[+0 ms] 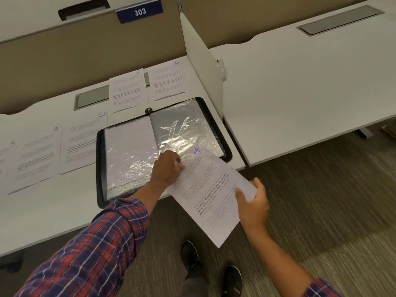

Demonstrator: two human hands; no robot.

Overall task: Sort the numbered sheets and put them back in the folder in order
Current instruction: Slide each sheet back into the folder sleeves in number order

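A black zip folder (100, 168) lies open on the white desk (53, 211), showing shiny plastic sleeves. The sheet marked 4 (211, 194) hangs past the desk's front edge at the folder's lower right corner. My left hand (168, 168) pinches its top left edge over the folder. My right hand (252, 202) grips its right edge, thumb on top. Sheets 5 (127, 91) and 6 (169, 79) lie behind the folder. Sheets 10 (83, 142), 9 (37, 157) and 8 (6, 155) lie to its left.
A beige partition with a blue 303 plate (139, 11) backs the desk. A white divider (201, 58) separates it from a neighbouring white desk (310, 93) on the right. Two grey cable hatches (92, 98) (340, 20) sit in the desks. My shoes (190, 256) stand on carpet below.
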